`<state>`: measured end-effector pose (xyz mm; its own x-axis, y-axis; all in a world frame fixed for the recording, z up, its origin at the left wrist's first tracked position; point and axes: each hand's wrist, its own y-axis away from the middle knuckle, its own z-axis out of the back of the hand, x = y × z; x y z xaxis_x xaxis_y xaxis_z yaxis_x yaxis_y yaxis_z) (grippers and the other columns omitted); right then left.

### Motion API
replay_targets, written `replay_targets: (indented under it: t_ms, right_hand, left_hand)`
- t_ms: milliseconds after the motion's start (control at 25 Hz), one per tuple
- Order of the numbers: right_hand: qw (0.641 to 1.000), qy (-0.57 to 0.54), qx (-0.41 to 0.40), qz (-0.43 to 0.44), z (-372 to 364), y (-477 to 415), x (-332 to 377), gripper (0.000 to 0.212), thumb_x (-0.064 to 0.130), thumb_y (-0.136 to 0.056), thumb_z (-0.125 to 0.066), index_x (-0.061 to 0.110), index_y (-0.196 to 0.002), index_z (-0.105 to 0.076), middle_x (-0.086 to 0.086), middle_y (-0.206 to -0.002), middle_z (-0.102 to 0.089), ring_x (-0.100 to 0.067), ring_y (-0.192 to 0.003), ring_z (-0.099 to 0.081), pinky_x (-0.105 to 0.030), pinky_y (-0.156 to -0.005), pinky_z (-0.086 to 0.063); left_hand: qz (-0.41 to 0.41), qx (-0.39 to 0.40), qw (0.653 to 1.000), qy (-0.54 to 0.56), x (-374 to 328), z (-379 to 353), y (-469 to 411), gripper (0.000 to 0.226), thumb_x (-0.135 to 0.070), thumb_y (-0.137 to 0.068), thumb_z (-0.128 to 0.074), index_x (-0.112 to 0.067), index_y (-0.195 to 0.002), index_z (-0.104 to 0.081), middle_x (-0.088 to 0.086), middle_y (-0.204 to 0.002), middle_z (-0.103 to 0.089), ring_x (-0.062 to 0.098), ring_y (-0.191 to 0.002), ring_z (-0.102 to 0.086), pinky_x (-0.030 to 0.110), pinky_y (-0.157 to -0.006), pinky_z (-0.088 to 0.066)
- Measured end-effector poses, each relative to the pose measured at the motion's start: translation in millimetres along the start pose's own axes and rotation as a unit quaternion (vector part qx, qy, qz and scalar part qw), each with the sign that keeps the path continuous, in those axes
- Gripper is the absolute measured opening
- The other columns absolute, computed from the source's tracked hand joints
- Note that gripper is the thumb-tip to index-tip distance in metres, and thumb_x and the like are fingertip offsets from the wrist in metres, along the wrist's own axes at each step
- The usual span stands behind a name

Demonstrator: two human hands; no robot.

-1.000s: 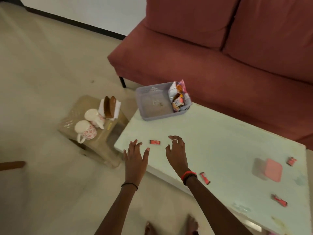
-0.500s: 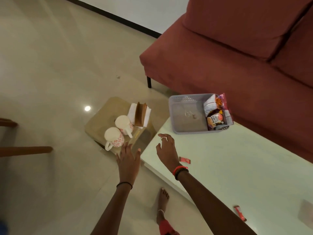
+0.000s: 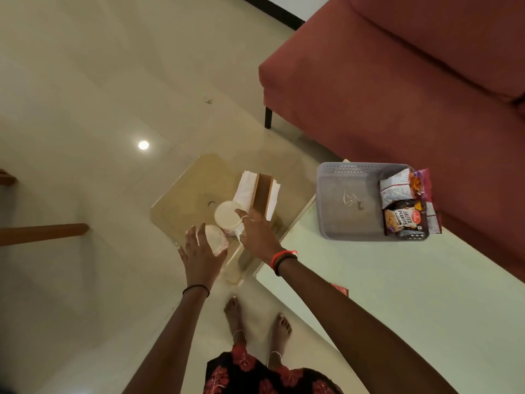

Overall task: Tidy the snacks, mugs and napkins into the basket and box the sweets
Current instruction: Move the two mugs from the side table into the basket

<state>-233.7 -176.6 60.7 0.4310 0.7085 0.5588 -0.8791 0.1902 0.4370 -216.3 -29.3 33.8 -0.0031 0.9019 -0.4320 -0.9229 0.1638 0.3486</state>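
Two mugs are clearly the next target, and only the head view shows any of it. A second ago both hands were floating over the table (image 3: 397, 294) next to a red sweet (image 3: 339, 290). Since then the person has turned left and reached down to the low stool (image 3: 187, 191) beside it. Now the left hand (image 3: 203, 253) is wide, fingers straight and spread, right up against the side of the near mug (image 3: 218, 242) but not wrapped round it. The right hand (image 3: 257, 237) has got to the far mug (image 3: 227, 216), with fingertips at its rim and handle side. It's too blurry to tell whether it has actually closed on anything. Both mugs look upright on the stool, touching or nearly so, just in front of the napkin holder (image 3: 262, 194) with its white napkins (image 3: 245, 190) sticking out. The grey basket (image 3: 349, 200) sits on the table's far corner by the sofa (image 3: 397, 81), snack packets (image 3: 403, 203) stacked at its right end and the rest of it free. So the snacks look sorted and the mug bit is just kicking off. The sweet got skipped and is peeking out from behind the right forearm, well apart from both hands. Napkins haven't been touched either, and the box for the sweets isn't in shot.
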Motion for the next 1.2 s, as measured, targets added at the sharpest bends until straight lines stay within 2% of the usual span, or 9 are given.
replay_targets:
  t_ms: [120, 280, 400, 520, 720, 920, 1200]
  right_hand:
    - [0.999, 0.026, 0.041, -0.004, -6.1, -26.1, 7.7, 0.069, 0.020, -0.089, -0.059, 0.026, -0.148, -0.025, -0.021, -0.147, -0.025, -0.040, -0.132, -0.036, -0.046, -0.103, -0.041]
    - [0.990, 0.118, 0.081, 0.005, -16.7, -52.1, 11.4, 0.079, 0.007, -0.089, -0.057, 0.040, -0.148, -0.015, -0.022, -0.153, -0.013, -0.045, -0.126, -0.041, -0.046, -0.098, -0.046]
    - [0.977, 0.197, 0.077, 0.007, -21.5, -66.1, 17.5, 0.079, 0.008, -0.090, -0.058, 0.042, -0.147, -0.015, -0.022, -0.152, -0.018, -0.042, -0.117, -0.048, -0.043, -0.095, -0.047]
    - [0.974, 0.215, 0.068, 0.004, -22.7, -71.9, 22.2, 0.072, 0.005, -0.089, -0.057, 0.037, -0.145, -0.026, -0.020, -0.139, -0.033, -0.040, -0.110, -0.050, -0.042, -0.087, -0.050]
    - [0.979, 0.192, 0.068, -0.008, -19.7, -71.3, 27.7, 0.069, 0.003, -0.085, -0.062, 0.031, -0.142, -0.033, -0.018, -0.130, -0.039, -0.039, -0.106, -0.053, -0.041, -0.080, -0.053]
    - [0.990, 0.129, 0.045, -0.041, -17.6, -48.9, 32.9, 0.074, -0.011, -0.081, -0.055, 0.027, -0.141, -0.035, -0.019, -0.130, -0.037, -0.042, -0.107, -0.053, -0.045, -0.081, -0.056]
    - [0.995, 0.041, -0.039, -0.079, -1.0, 9.1, 21.8, 0.077, -0.011, -0.081, -0.053, 0.028, -0.143, -0.032, -0.018, -0.141, -0.032, -0.040, -0.119, -0.046, -0.043, -0.091, -0.054]
  left_hand:
    - [0.000, 0.058, 0.998, -0.002, 11.7, 1.9, -25.0, 0.089, -0.035, -0.072, -0.075, -0.016, -0.144, -0.025, 0.017, -0.151, -0.025, 0.032, -0.144, -0.017, 0.056, -0.115, -0.016]
    - [-0.023, 0.142, 0.990, -0.012, 18.4, 5.0, -48.4, 0.095, -0.033, -0.066, -0.079, -0.020, -0.143, -0.025, 0.014, -0.148, -0.030, 0.030, -0.138, -0.028, 0.052, -0.113, -0.024]
    - [-0.039, 0.179, 0.983, -0.022, 20.0, 5.1, -57.3, 0.099, -0.030, -0.063, -0.080, -0.021, -0.144, -0.023, 0.013, -0.145, -0.032, 0.032, -0.134, -0.035, 0.050, -0.110, -0.030]
    - [-0.037, 0.198, 0.979, 0.010, 19.3, 4.1, -60.2, 0.101, -0.024, -0.063, -0.078, -0.017, -0.145, -0.019, 0.015, -0.135, -0.040, 0.037, -0.121, -0.045, 0.045, -0.102, -0.040]
    - [-0.029, 0.186, 0.982, 0.031, 18.1, 6.2, -55.0, 0.092, -0.021, -0.063, -0.078, -0.008, -0.139, -0.027, 0.015, -0.131, -0.039, 0.038, -0.118, -0.044, 0.044, -0.098, -0.042]
    - [-0.056, 0.167, 0.984, 0.024, 17.4, 22.2, -44.6, 0.083, -0.024, -0.061, -0.080, -0.005, -0.129, -0.036, 0.015, -0.124, -0.045, 0.032, -0.112, -0.048, 0.040, -0.098, -0.041]
    - [-0.091, 0.172, 0.981, 0.009, -3.9, 38.0, -17.3, 0.085, -0.018, -0.061, -0.081, -0.005, -0.131, -0.037, 0.016, -0.128, -0.044, 0.032, -0.115, -0.048, 0.042, -0.100, -0.043]
